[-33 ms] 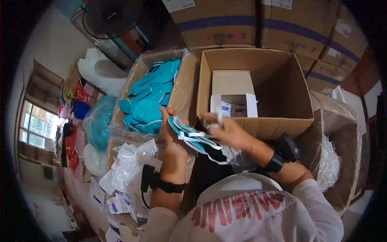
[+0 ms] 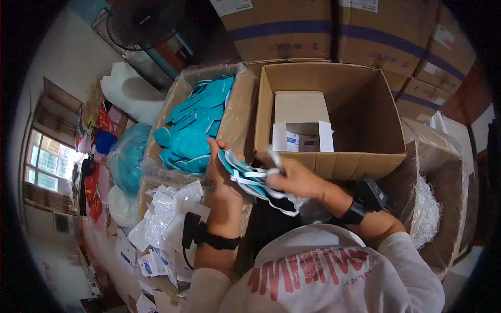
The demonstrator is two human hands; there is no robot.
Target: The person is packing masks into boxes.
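Mid-frame, your left hand (image 2: pixel 223 180) grasped the masks (image 2: pixel 254 183), best held steady and aligned, beside your right hand (image 2: pixel 300 178), whose grip was too blurred to tell.

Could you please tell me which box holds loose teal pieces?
The back-left box, beyond the left hand; the middle box holds a smaller box, the far-right box white strands.

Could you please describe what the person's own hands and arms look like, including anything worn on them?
Both the left hand and right hand are ungloved. The left black wristband carries a dark boxy device with a thin black cable; the right black wristband carries another black box. Pale sleeves leave the forearms largely uncovered.
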